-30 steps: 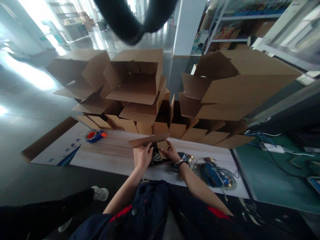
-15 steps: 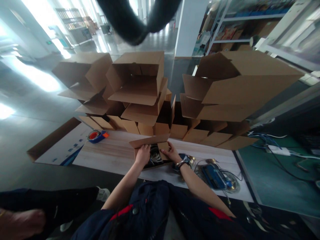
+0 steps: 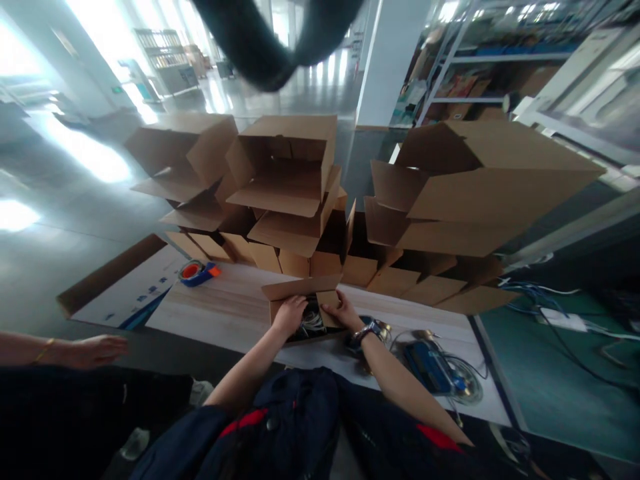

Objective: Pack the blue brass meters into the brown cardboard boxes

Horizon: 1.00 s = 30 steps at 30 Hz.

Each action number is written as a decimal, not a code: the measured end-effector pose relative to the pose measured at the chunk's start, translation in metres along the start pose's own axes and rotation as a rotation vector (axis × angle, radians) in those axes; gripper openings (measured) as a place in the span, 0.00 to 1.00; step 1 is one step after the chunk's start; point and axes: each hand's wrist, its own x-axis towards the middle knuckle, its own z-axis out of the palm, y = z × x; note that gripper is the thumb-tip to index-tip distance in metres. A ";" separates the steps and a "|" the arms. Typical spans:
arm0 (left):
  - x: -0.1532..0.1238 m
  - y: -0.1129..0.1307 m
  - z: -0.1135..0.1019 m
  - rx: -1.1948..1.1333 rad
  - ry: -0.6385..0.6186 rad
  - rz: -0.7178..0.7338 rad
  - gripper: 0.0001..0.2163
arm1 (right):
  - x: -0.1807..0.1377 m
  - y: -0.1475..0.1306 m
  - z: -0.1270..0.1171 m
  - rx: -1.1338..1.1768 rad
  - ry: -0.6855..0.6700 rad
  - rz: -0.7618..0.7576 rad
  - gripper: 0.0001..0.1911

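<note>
- Brown cardboard, dead centre: a small carton, open on the pale tabletop, just this side of the row of open boxes, far flap up.
- Over to the left hand: laid across the carton's left side, fingers bent towards the inside; gripping or only pressing, cannot tell.
- And the right hand: thumb on a brown cardboard piece, fingers at its right edge, apparently pinching it; flap or inner box, cannot tell.
- Between the two, a coil of pale cable: likely soft, springy, apt to spill over the rim; best gathered as one bundle, not by a strand.
- Carton next: probably light when bare, weightier with contents, stiff at the folds, easily creased at the flaps; best held low on opposite side walls, not by the raised flap.
</note>
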 end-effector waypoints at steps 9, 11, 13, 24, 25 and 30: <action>-0.037 -0.026 0.018 -0.262 0.932 -0.400 0.20 | -0.002 -0.009 0.001 0.042 0.008 0.069 0.37; -0.043 -0.023 0.018 -0.298 0.934 -0.413 0.21 | -0.005 -0.008 -0.001 0.054 -0.002 0.081 0.38; -0.051 -0.017 0.014 -0.318 0.898 -0.442 0.21 | -0.006 -0.008 -0.002 0.045 -0.032 0.091 0.38; -0.021 0.047 -0.012 -0.042 -0.227 -0.035 0.13 | 0.001 -0.007 -0.018 -0.003 -0.097 0.133 0.39; -0.021 0.046 -0.012 -0.047 -0.239 -0.056 0.13 | 0.002 -0.007 -0.020 -0.021 -0.101 0.125 0.38; -0.017 0.036 -0.012 -0.089 -0.289 -0.100 0.13 | 0.007 -0.002 -0.025 -0.069 -0.139 0.092 0.36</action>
